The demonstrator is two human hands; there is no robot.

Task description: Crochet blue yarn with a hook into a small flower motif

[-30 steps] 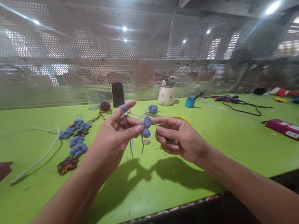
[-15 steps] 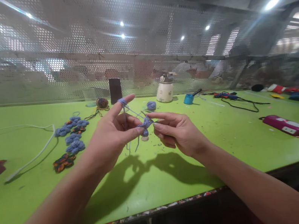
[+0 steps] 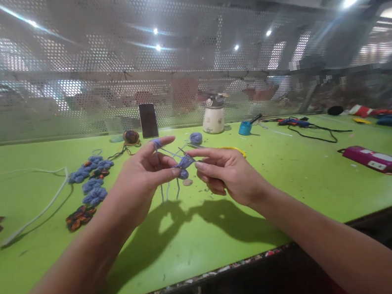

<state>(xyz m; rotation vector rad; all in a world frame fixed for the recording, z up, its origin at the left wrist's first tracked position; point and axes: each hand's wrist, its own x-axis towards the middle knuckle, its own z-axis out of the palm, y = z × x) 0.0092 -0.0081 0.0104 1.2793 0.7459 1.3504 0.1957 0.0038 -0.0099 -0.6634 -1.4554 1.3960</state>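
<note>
My left hand (image 3: 139, 179) pinches a small piece of blue-purple crochet work (image 3: 185, 162) between thumb and fingers. Yarn (image 3: 157, 144) of the same colour wraps its raised index finger and runs down to the piece, while loose strands dangle below. My right hand (image 3: 228, 169) is closed on a thin crochet hook (image 3: 183, 152), whose dark shaft passes through the stitches; most of it is hidden by the fingers. Both hands are held above the green table (image 3: 212, 244), close together. A blue-purple yarn ball (image 3: 195, 138) lies just beyond them.
Crocheted flowers (image 3: 94, 196) lie left, near a white cable (image 3: 46, 209). A dark multicoloured yarn ball (image 3: 131, 137), phone (image 3: 148, 120) and cream pot (image 3: 213, 118) stand behind. Rightward are a blue container (image 3: 244, 128), a magenta power strip (image 3: 373, 160) and a yellow curved thing (image 3: 237, 149).
The left index finger has dipped slightly, and both hands sit a little further left in view. The yellow curved thing now shows behind my right hand. Both grips persist.
</note>
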